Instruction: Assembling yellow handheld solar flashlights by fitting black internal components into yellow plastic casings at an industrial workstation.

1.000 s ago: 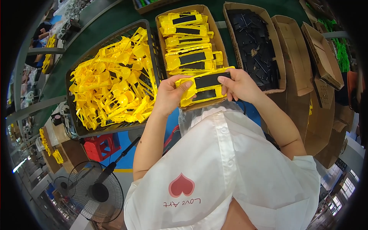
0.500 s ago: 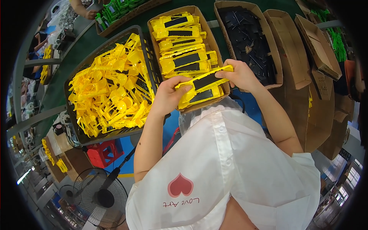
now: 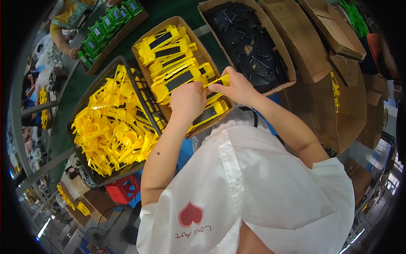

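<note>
My two hands hold a yellow plastic part [image 3: 221,80] over the near end of a cardboard box [image 3: 206,46]. My left hand [image 3: 188,101] is closed at the part's left end, its fingertips mostly hidden behind the back of the hand. My right hand [image 3: 236,88] pinches the right end between thumb and fingers. The part shows nearly edge-on, so its face is hidden. Beneath and beyond the hands, rows of similar yellow parts with black strips [image 3: 178,79] fill the box. One more such part [image 3: 208,113] lies just below my hands.
Left stands a black plastic crate [image 3: 142,94] heaped with loose yellow parts [image 3: 114,127]. Right of the middle box, another box [image 3: 277,44] holds flat black pieces [image 3: 243,38]. Emptier cardboard trays [image 3: 296,38] lie farther right. A co-worker's hand [image 3: 73,53] is beside green parts [image 3: 108,31] at upper left.
The held yellow part has turned from showing its black strip to nearly edge-on. My hands have come closer together. The whole view has shifted, with the boxes now farther left.
</note>
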The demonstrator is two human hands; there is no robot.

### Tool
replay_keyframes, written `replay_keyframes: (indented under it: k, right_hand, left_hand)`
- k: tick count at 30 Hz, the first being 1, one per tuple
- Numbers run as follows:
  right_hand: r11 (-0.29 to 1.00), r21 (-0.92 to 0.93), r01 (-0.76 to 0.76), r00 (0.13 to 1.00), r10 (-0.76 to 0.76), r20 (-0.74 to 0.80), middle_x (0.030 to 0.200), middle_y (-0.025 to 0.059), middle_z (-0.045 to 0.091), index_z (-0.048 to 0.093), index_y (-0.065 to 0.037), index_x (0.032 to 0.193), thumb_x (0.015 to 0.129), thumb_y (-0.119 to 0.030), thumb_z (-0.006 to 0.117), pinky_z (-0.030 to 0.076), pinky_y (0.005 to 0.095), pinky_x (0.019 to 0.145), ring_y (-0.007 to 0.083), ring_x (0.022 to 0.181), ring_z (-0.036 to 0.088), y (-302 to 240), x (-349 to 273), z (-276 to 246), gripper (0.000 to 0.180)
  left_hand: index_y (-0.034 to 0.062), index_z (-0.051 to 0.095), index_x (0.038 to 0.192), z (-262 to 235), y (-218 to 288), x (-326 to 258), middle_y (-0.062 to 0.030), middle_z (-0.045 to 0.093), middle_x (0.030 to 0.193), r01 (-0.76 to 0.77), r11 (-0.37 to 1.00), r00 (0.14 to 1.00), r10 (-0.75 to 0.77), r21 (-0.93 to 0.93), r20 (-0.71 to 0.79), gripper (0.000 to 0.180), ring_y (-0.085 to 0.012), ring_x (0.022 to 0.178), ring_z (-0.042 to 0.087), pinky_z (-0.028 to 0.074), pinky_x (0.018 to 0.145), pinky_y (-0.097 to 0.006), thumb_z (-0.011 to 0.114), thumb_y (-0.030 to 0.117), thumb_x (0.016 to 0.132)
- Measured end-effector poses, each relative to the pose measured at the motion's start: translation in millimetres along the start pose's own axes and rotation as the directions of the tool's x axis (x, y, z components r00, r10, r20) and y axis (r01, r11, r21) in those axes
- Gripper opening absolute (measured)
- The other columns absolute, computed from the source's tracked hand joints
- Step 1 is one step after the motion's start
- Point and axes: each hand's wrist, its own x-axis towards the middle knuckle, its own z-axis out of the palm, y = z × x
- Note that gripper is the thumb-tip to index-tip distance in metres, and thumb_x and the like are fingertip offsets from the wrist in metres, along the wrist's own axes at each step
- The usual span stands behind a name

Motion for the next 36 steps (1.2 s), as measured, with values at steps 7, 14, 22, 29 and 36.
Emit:
replay_keyframes:
  k: [7, 14, 22, 29, 36]
  right_hand:
    - [0.628, 0.756, -0.185, 0.962, -0.042, 0.269, 0.085, 0.0138, 0.058, 0.03, 0.005, 0.115, 0.077, -0.035, 0.059, 0.043, 0.0237, 0.051, 0.0141, 0.057, 0.054, 15, 6, -8, 0.062]
    - [0.693, -0.678, -0.243, 0.962, 0.081, -0.262, 0.091, 0.0201, 0.053, 0.051, -0.001, 0.091, 0.073, -0.024, 0.056, 0.048, 0.0395, 0.07, 0.034, 0.082, 0.056, 120, 13, -48, 0.029]
    - [0.769, -0.608, -0.197, 0.887, -0.124, -0.444, 0.099, 0.0206, 0.047, 0.045, 0.002, 0.107, 0.078, -0.017, 0.053, 0.045, 0.0394, 0.068, 0.0359, 0.083, 0.052, 158, 15, -46, 0.035]
    - [0.683, -0.712, -0.162, 0.923, -0.15, -0.354, 0.08, 0.02, 0.052, 0.049, 0.002, 0.084, 0.077, -0.021, 0.047, 0.046, 0.0419, 0.061, 0.0371, 0.07, 0.055, 137, 21, -32, 0.023]
    - [0.969, -0.241, 0.051, 0.89, -0.154, -0.43, 0.062, 0.0167, 0.056, 0.049, -0.003, 0.077, 0.087, -0.023, 0.04, 0.043, 0.038, 0.048, 0.0293, 0.052, 0.056, 114, 16, -24, 0.024]
  left_hand:
    - [0.0067, 0.056, 0.062, 3, -52, 53, -0.011, 0.057, 0.059, -0.263, 0.964, 0.929, 0.264, 0.038, -0.261, 0.028, -0.0289, 0.056, 0.053, 0.043, 0.053, -0.036, 0.063, 0.033, 0.07]
    - [0.0258, 0.034, 0.127, 2, -118, 85, -0.0042, 0.011, 0.14, 0.005, 0.856, 0.994, -0.06, 0.517, 0.09, 0.039, -0.0289, 0.128, 0.008, 0.013, 0.098, -0.056, 0.033, 0.034, 0.088]
    - [0.0042, 0.054, 0.1, 26, -115, 51, -0.0144, 0.05, 0.106, -0.207, 0.963, 0.662, 0.008, -0.172, -0.749, 0.026, -0.0315, 0.103, 0.042, 0.033, 0.088, -0.04, 0.054, 0.012, 0.076]
    - [0.0012, 0.055, 0.088, 41, -232, -42, -0.014, 0.052, 0.099, 0.453, 0.884, 0.547, -0.375, -0.113, -0.748, 0.022, -0.032, 0.089, 0.047, 0.038, 0.08, -0.038, 0.05, 0.0, 0.067]
    - [0.0139, 0.065, 0.084, 45, -271, -110, -0.0076, 0.05, 0.106, 0.304, 0.911, 0.92, -0.205, 0.279, -0.335, 0.029, -0.0298, 0.094, 0.044, 0.038, 0.083, -0.036, 0.062, 0.004, 0.057]
